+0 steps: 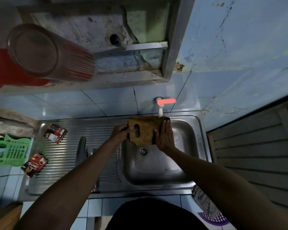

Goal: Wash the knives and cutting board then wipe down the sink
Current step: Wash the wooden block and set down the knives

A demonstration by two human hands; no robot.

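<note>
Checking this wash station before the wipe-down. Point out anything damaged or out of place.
The wall above the sink is damaged: cracked plaster with flaking paint behind the metal frame. Two coffee sachet packs lie loose on the ribbed drainboard, odd for a wet area. The cutting board is simply held under the tap.

A brown board (146, 130) is showing over the grey steel sink (158, 170); the tap (160, 107) is wearing an orange-red lever; a green rack (12, 151) is sitting by pale blue tiles (70, 103); a red-striped tumbler (48, 52) is showing above
</note>
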